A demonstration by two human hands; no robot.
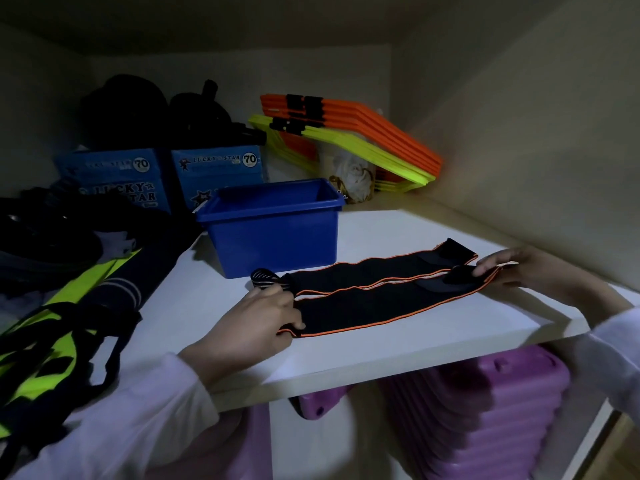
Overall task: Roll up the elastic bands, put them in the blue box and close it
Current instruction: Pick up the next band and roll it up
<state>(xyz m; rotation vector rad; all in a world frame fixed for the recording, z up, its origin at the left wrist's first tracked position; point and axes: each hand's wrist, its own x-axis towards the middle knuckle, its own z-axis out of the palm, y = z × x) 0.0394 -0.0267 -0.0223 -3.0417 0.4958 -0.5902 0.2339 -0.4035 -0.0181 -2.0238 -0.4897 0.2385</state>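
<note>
Elastic bands [377, 292] lie flat, left hand [263, 315] pinching one end, right hand [519, 268] the other.

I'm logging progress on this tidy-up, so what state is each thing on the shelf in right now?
Elastic bands: two, unrolled, lying flat side by side on the white shelf.
Blue box: open, no lid in view, nothing visible inside.
Left hand: pinching the bands' left end.
Right hand: holding the bands' right end.
Orange and yellow frames: stacked, leaning at the back.
</note>
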